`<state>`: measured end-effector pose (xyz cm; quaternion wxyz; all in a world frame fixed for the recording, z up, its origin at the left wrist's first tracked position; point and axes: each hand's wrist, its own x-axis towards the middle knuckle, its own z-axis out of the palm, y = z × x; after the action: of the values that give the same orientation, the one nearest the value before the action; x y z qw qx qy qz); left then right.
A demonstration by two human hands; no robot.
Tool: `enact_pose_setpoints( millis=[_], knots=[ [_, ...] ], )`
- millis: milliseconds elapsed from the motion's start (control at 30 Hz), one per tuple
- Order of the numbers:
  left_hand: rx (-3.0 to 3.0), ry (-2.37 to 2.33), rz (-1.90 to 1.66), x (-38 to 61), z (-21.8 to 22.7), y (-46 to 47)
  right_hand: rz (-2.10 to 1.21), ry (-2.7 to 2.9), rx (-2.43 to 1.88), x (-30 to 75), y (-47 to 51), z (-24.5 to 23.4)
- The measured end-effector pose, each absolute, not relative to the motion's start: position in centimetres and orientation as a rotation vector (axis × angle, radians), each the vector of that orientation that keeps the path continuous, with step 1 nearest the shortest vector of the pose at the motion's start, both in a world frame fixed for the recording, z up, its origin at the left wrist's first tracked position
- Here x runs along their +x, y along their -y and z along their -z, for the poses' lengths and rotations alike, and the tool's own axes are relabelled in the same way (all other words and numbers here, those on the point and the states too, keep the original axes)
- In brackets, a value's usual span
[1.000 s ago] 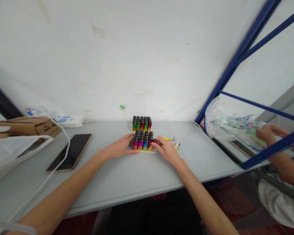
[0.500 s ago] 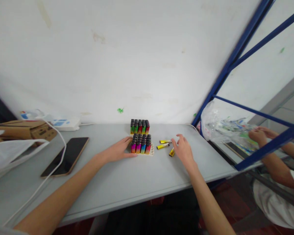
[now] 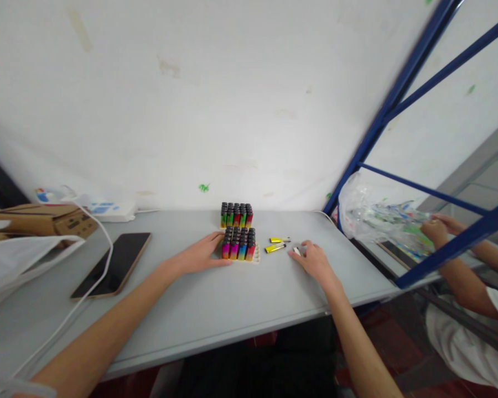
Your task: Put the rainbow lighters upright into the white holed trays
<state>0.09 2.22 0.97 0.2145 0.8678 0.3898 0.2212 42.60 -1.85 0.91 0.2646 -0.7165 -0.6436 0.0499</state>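
Note:
My left hand [image 3: 201, 255] lies open on the grey table [image 3: 216, 298], its fingers against the left side of a white tray of rainbow-coloured lighters [image 3: 239, 246]. A second full tray of lighters [image 3: 236, 214] stands just behind it. My right hand [image 3: 313, 260] rests to the right of the trays with its fingers curled down over a lighter [image 3: 296, 251] on the table. Two yellow lighters [image 3: 276, 245] lie loose between that hand and the near tray.
A phone [image 3: 113, 263] lies at the left with a white cable [image 3: 92, 276] across it, beside a cardboard box [image 3: 41, 218], a white bag [image 3: 12, 265] and a power strip [image 3: 108, 208]. A blue frame [image 3: 382, 119] stands right; another person's hands [image 3: 437, 228] handle a plastic bag [image 3: 377, 218].
My right hand left the near tray, swung right past the loose yellow lighters and came down over one on the table. My left hand stayed at the tray.

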Motion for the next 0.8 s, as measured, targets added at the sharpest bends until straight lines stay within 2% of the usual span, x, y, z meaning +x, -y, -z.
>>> enact_pose_setpoints(
  millis=[133,333,533,667,800],
  knots=[
    [2.414,-1.066,-0.608,-0.1,-1.1,-2.2,-0.399,1.756,-1.786,42.1,2.0,-1.7],
    [2.465,-1.073,-0.669,-0.1,-1.1,-2.6,-0.882,1.52,-1.258,38.4,1.7,-3.5],
    [2.455,-1.005,-0.63,-1.4,-1.7,-2.9,-1.169,1.418,-1.002,33.1,-0.5,-5.2],
    [2.418,-1.122,-0.598,-3.4,-1.7,-3.2,-1.319,1.326,-0.971,30.4,-1.8,-5.1],
    [2.391,-1.175,-0.585,-4.1,-1.4,-3.4,-1.287,1.224,-1.122,28.9,-1.8,-3.6]
  ],
)
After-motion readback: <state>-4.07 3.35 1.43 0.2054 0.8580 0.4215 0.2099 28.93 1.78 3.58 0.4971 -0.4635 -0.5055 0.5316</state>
